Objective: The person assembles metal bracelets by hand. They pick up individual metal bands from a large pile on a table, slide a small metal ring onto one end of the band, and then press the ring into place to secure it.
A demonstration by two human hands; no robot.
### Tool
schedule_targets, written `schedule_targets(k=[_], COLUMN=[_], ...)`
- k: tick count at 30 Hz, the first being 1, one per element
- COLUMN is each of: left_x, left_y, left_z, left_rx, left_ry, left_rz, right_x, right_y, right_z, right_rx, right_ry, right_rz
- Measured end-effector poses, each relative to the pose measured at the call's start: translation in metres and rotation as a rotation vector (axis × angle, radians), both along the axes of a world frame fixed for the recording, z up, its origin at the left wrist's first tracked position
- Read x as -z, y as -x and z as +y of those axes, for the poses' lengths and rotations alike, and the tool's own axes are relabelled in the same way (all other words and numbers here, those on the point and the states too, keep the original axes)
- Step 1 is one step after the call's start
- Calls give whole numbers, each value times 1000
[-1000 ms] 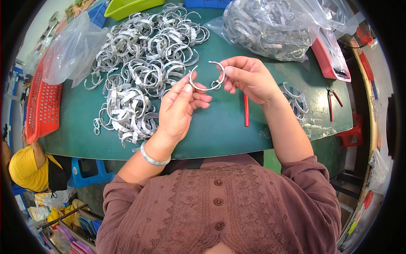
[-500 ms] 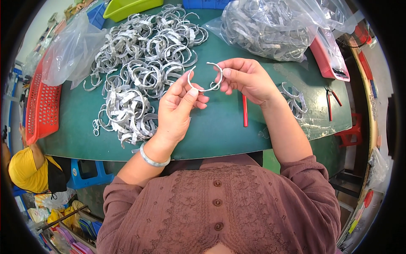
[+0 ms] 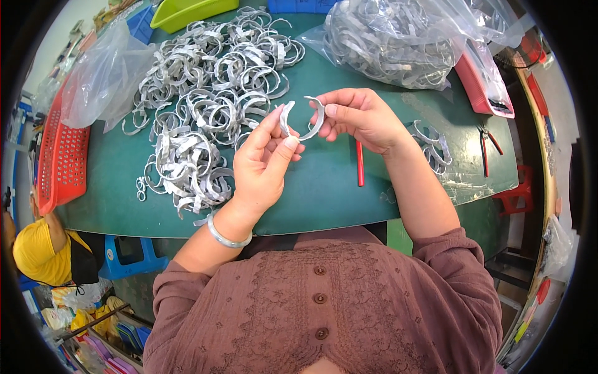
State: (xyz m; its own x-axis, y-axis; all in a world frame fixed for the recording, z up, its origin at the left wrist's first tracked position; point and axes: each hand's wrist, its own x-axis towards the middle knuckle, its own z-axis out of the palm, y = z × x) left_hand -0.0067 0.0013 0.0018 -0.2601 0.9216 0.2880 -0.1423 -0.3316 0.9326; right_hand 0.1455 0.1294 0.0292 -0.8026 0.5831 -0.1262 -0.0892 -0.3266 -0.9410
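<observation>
Grey open cuff (image 3: 320,124) is up over the green table (image 3: 311,187), L hand (image 3: 263,163) pinching one side w/ thumb & fingers, R hand (image 3: 361,121) pinching the other; step looks like checking or shaping, next move prob calls for light, even grip

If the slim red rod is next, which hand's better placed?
Probably the right hand: it appears at the far end of the slim red rod; the left hand is farther off. Both grip the open grey bangle-shaped band, so neither is free.
</observation>
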Motion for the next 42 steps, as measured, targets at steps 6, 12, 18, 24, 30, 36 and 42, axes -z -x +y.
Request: schedule_targets(k=[6,12,18,24,30,36,42], left_x=[0,6,8,4,2,4,3], left_y=[0,1,4,0,4,4,4], left_z=[0,3,4,4,5,5,5], left_rx=[-13,-46,-61,-7,180,253,236], left_ry=[-10,-57,-66,61,283,320,304], left_rz=[24,55,57,-125,-401,-464,-449], right_x=[1,1,1,0,-11,-11,-15], right_y=[0,-2,-1,1,6,8,4], right_z=[0,2,1,-5,-23,-26,-21], right_rx=[-5,6,4,18,3,77,38], right_ry=[-6,-91,-219,-387,-319,-332,-355], right_rz=[14,89,180,221,168,134,89])
